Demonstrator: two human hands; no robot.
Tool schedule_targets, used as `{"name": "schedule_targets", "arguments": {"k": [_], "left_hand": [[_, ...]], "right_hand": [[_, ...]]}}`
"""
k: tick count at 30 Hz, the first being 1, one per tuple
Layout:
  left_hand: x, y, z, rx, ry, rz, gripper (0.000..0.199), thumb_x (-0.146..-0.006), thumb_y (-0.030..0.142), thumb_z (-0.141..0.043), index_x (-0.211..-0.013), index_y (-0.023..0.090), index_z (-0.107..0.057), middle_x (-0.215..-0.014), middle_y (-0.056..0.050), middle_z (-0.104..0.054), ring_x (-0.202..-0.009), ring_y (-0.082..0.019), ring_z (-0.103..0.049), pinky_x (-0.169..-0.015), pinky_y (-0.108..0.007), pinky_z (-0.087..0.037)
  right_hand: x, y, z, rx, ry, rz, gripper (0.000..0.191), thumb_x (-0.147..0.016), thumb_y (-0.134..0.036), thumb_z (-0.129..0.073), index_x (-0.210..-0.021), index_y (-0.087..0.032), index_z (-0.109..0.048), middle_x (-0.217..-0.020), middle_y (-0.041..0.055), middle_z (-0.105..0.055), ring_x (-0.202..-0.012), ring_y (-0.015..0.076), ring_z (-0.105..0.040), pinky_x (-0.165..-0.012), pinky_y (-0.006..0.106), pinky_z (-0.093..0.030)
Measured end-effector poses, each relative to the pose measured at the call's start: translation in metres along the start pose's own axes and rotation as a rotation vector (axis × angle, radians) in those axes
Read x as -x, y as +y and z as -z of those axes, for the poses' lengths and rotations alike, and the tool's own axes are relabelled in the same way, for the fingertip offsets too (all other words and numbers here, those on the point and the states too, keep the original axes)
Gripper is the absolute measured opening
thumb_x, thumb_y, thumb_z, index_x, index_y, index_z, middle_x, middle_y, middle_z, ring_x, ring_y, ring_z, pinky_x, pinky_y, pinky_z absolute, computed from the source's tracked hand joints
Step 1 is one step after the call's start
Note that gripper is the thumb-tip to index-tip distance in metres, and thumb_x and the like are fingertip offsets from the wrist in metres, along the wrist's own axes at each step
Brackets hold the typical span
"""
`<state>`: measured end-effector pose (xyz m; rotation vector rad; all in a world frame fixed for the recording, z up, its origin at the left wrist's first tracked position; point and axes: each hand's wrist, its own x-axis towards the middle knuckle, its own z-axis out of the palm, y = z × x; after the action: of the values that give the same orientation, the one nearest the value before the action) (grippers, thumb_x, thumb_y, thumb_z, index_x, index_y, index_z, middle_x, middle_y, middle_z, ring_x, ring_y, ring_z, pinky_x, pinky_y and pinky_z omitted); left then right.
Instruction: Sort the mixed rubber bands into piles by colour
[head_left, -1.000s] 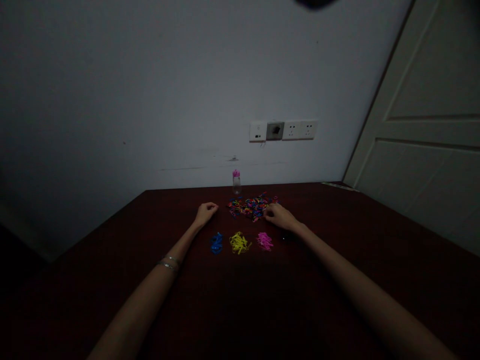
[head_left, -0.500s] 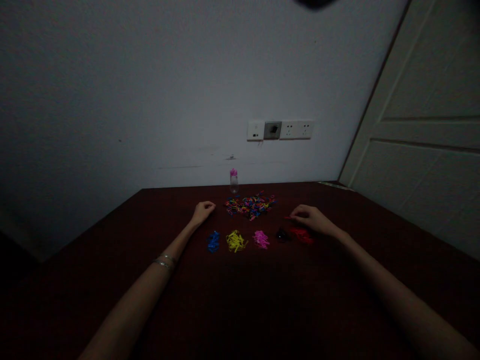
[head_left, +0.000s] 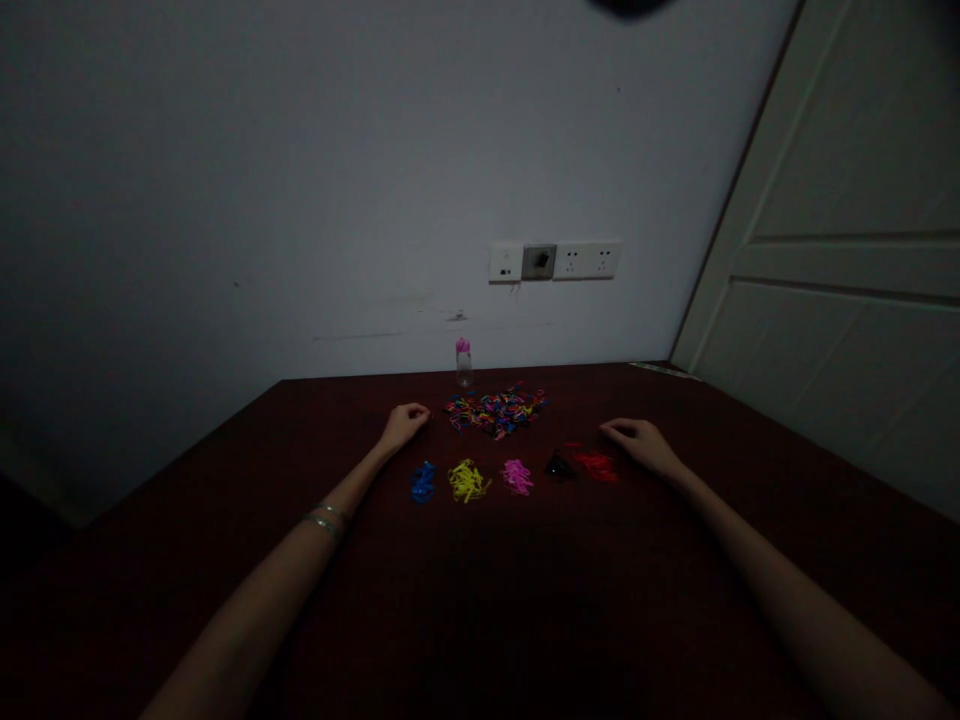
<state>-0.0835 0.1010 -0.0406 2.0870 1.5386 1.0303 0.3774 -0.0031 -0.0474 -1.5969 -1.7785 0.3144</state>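
My left hand [head_left: 406,420] rests on the dark red table, left of a mixed heap of small coloured rubber bands [head_left: 496,410]. Its fingers are curled with the tips together; whatever may be between them is hidden. My right hand [head_left: 637,440] is just right of and behind a red rubber-band pile [head_left: 596,464], its fingertips together and no band showing in them. In a row nearer to me lie separate piles: blue bands [head_left: 423,482], yellow bands [head_left: 468,481], pink bands [head_left: 517,476] and a black pile [head_left: 559,466].
A clear bottle with a pink top [head_left: 464,365] stands behind the mixed heap, near the wall. Wall sockets [head_left: 555,262] sit above the table's back edge [head_left: 360,376]. A pale panelled door [head_left: 840,260] is at the right. The light is dim.
My right hand has drawn back to the right, off the red pile. The red band it pinched now lies by that pile. My left hand keeps its place; the view shifts slightly.
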Motion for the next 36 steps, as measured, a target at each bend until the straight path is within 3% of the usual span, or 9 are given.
{"name": "schedule_targets", "arguments": {"k": [8, 14, 19, 28, 36], "left_hand": [[0.009, 0.02, -0.003, -0.231, -0.112, -0.263, 0.032, -0.075, 0.033, -0.052, -0.099, 0.019, -0.067, -0.094, -0.007, -0.061, -0.085, -0.018, -0.057, -0.079, -0.028, -0.043], [0.011, 0.038, -0.01, -0.274, -0.18, -0.35, 0.032, -0.078, 0.027, -0.051, -0.106, 0.023, -0.065, -0.094, -0.005, -0.056, -0.085, -0.017, -0.055, -0.077, -0.025, -0.042], [0.007, 0.041, -0.015, -0.346, -0.226, -0.368, 0.029, -0.079, 0.024, -0.049, -0.102, 0.023, -0.066, -0.094, -0.005, -0.056, -0.083, -0.016, -0.055, -0.074, -0.024, -0.042], [0.004, 0.042, -0.017, -0.277, -0.179, -0.352, 0.019, -0.078, 0.026, -0.051, -0.085, 0.02, -0.067, -0.09, -0.004, -0.058, -0.081, -0.015, -0.055, -0.075, -0.025, -0.042], [0.002, 0.061, -0.017, -0.234, -0.023, -0.302, 0.019, -0.079, 0.029, -0.051, -0.083, 0.019, -0.067, -0.089, -0.005, -0.059, -0.082, -0.016, -0.055, -0.075, -0.026, -0.041]], "right_hand": [[0.001, -0.006, -0.001, 0.017, 0.016, -0.015, 0.032, -0.077, -0.043, -0.048, -0.084, -0.02, -0.07, -0.092, 0.0059, -0.07, -0.089, 0.0241, -0.063, -0.083, 0.036, -0.046], [0.0, -0.004, -0.002, 0.025, 0.011, -0.001, 0.032, -0.076, -0.041, -0.048, -0.084, -0.018, -0.069, -0.092, 0.0066, -0.07, -0.088, 0.024, -0.063, -0.083, 0.036, -0.045], [0.0, -0.003, -0.002, 0.023, 0.009, 0.026, 0.032, -0.076, -0.039, -0.047, -0.084, -0.018, -0.069, -0.091, 0.0064, -0.07, -0.087, 0.023, -0.063, -0.082, 0.034, -0.046], [0.0, -0.006, -0.002, 0.027, 0.006, 0.001, 0.03, -0.076, -0.038, -0.048, -0.083, -0.019, -0.069, -0.09, 0.0055, -0.07, -0.087, 0.0228, -0.063, -0.083, 0.035, -0.046], [-0.001, -0.005, -0.002, 0.021, 0.012, 0.01, 0.03, -0.076, -0.037, -0.047, -0.083, -0.018, -0.07, -0.091, 0.0064, -0.07, -0.088, 0.023, -0.063, -0.084, 0.035, -0.046]]}}
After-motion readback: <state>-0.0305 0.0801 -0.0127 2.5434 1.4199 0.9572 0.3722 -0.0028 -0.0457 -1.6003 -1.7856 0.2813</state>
